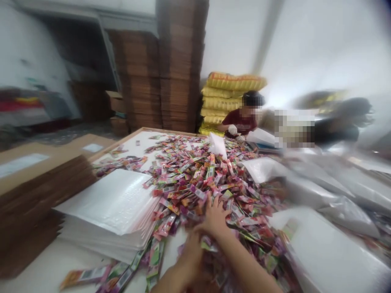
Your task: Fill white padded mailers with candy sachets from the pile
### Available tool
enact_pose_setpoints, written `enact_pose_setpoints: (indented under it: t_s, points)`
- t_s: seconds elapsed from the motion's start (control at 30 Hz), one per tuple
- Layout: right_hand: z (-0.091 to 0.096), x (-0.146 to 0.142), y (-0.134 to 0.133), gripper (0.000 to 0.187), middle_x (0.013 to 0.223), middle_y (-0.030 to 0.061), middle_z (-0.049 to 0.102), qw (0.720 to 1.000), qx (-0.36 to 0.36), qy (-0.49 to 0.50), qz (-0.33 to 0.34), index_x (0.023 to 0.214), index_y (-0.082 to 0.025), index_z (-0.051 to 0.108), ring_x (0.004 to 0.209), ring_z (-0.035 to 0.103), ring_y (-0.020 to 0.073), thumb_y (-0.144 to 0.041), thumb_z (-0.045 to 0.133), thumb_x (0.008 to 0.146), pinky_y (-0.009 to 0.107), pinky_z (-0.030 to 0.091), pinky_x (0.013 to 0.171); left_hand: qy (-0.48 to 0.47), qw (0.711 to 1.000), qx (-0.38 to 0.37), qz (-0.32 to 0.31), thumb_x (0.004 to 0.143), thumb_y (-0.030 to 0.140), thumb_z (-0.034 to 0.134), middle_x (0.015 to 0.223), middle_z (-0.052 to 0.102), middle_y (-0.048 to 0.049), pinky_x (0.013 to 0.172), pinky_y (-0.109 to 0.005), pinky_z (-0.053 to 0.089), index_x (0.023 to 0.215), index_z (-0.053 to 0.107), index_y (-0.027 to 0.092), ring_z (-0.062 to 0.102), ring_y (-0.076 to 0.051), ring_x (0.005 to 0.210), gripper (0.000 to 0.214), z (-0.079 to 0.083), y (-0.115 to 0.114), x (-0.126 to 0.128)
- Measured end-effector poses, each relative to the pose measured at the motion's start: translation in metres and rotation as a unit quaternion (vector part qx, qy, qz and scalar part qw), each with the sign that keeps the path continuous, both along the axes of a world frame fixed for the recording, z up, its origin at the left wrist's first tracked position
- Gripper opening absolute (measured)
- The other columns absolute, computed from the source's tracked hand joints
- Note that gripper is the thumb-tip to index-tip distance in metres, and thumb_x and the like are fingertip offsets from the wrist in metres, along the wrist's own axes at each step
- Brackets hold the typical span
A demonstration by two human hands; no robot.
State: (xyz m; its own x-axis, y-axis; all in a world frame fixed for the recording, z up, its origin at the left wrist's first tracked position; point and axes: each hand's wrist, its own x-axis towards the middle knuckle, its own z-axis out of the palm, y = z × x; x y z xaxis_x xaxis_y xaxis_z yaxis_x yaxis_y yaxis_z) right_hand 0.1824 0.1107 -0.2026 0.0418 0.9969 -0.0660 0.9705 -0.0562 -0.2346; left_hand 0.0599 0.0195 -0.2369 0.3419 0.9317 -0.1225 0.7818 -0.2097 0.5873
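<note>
A heap of small colourful stick packets [195,175] covers the middle of the white table. My right hand [216,217] reaches onto the near side of the heap, palm down with fingers spread, touching the packets. Close beside its wrist is my left hand [195,240], low over the near packets. Its fingers are blurred and partly hidden, so I cannot tell what they hold. To the left of both hands lies a stack of white padded mailers [106,203]. Several loose packets [88,274] lie on the table near its front.
Flat cardboard [45,179] is stacked at the left, with tall cardboard stacks [180,73] behind the table. White plastic bags [332,244] lie at the right. Across the table sit a gloved co-worker [241,120] and another blurred person [336,126]. Yellow sacks [220,101] are piled behind.
</note>
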Motion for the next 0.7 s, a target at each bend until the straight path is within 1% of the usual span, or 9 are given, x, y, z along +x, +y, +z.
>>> enact_pose_setpoints:
  t_s: [0.1, 0.17, 0.2, 0.27, 0.33, 0.4, 0.47, 0.57, 0.7]
  points:
    - [-0.021, -0.007, -0.004, 0.139, 0.161, 0.0267, -0.002, 0.994, 0.088, -0.069, -0.001, 0.157, -0.025, -0.001, 0.143, 0.003, 0.0544, -0.057, 0.082, 0.050, 0.077, 0.024, 0.094, 0.016, 0.997, -0.023, -0.067, 0.054, 0.029, 0.077, 0.144, 0.052, -0.0170, 0.113, -0.048, 0.034, 0.126, 0.065, 0.018, 0.041, -0.039, 0.137, 0.074, 0.022, -0.010, -0.025]
    - [-0.026, 0.004, 0.008, 0.135, 0.161, 0.0235, -0.009, 0.993, 0.090, -0.072, -0.019, 0.157, -0.028, 0.002, 0.142, 0.006, 0.0559, -0.055, 0.082, 0.051, 0.075, 0.030, 0.090, -0.018, 0.997, 0.009, -0.074, 0.072, 0.027, 0.065, 0.117, 0.070, -0.0091, 0.102, -0.039, 0.044, 0.096, 0.076, 0.023, 0.060, -0.028, 0.114, 0.026, 0.044, -0.003, -0.057]
    - [-0.027, 0.011, 0.018, 0.134, 0.161, 0.0236, -0.009, 0.994, 0.077, -0.067, -0.030, 0.157, -0.029, 0.006, 0.139, 0.013, 0.0570, -0.056, 0.082, 0.050, 0.073, 0.033, 0.088, -0.031, 0.998, 0.038, -0.043, 0.081, 0.025, 0.056, 0.102, 0.073, -0.0066, 0.095, -0.034, 0.048, 0.085, 0.075, 0.023, 0.065, -0.023, 0.100, 0.020, 0.055, 0.005, -0.078]
    - [-0.028, 0.027, 0.043, 0.128, 0.158, 0.0286, 0.005, 0.997, 0.042, -0.061, -0.033, 0.153, -0.026, 0.021, 0.129, 0.034, 0.0557, -0.059, 0.082, 0.046, 0.068, 0.038, 0.086, -0.008, 0.989, 0.118, 0.088, 0.091, 0.023, 0.041, 0.088, 0.072, -0.0058, 0.086, -0.031, 0.049, 0.083, 0.073, 0.021, 0.064, -0.019, 0.086, 0.034, 0.073, 0.031, -0.126]
    - [-0.029, 0.038, 0.064, 0.117, 0.143, 0.0302, 0.037, 0.997, 0.025, -0.068, -0.002, 0.144, -0.022, 0.038, 0.114, 0.052, 0.0490, -0.062, 0.082, 0.043, 0.061, 0.040, 0.086, 0.097, 0.952, 0.179, 0.229, 0.093, 0.025, 0.039, 0.103, 0.071, -0.0095, 0.091, -0.033, 0.047, 0.101, 0.071, 0.018, 0.062, -0.022, 0.098, 0.034, 0.081, 0.060, -0.175]
    - [-0.027, 0.043, 0.076, 0.104, 0.116, 0.0226, 0.059, 0.996, 0.036, -0.075, 0.040, 0.135, -0.019, 0.046, 0.101, 0.061, 0.0414, -0.060, 0.081, 0.047, 0.051, 0.043, 0.083, 0.210, 0.917, 0.164, 0.297, 0.087, 0.027, 0.049, 0.117, 0.065, -0.0150, 0.094, -0.041, 0.045, 0.115, 0.066, 0.015, 0.057, -0.029, 0.109, 0.035, 0.079, 0.084, -0.211]
    - [-0.025, 0.042, 0.077, 0.092, 0.102, 0.0172, 0.064, 0.994, 0.059, -0.075, 0.057, 0.133, -0.018, 0.047, 0.092, 0.064, 0.0363, -0.057, 0.077, 0.055, 0.043, 0.044, 0.079, 0.272, 0.908, 0.127, 0.293, 0.078, 0.026, 0.058, 0.117, 0.062, -0.0199, 0.088, -0.046, 0.046, 0.116, 0.064, 0.010, 0.055, -0.036, 0.108, 0.042, 0.068, 0.100, -0.228]
    - [-0.024, 0.033, 0.069, 0.085, 0.100, 0.0175, 0.067, 0.994, 0.073, -0.067, 0.035, 0.139, -0.017, 0.043, 0.090, 0.066, 0.0332, -0.052, 0.071, 0.066, 0.038, 0.043, 0.075, 0.290, 0.914, 0.116, 0.259, 0.074, 0.017, 0.057, 0.109, 0.062, -0.0209, 0.084, -0.042, 0.047, 0.109, 0.064, 0.007, 0.055, -0.036, 0.106, 0.037, 0.055, 0.109, -0.229]
    - [-0.020, 0.027, 0.053, 0.077, 0.100, 0.0202, 0.069, 0.996, 0.086, -0.019, 0.017, 0.142, -0.015, 0.044, 0.091, 0.067, 0.0324, -0.044, 0.067, 0.074, 0.037, 0.042, 0.077, 0.267, 0.923, 0.122, 0.249, 0.082, 0.017, 0.048, 0.099, 0.067, -0.0171, 0.082, -0.035, 0.046, 0.092, 0.070, 0.012, 0.061, -0.029, 0.096, 0.024, 0.064, 0.107, -0.245]
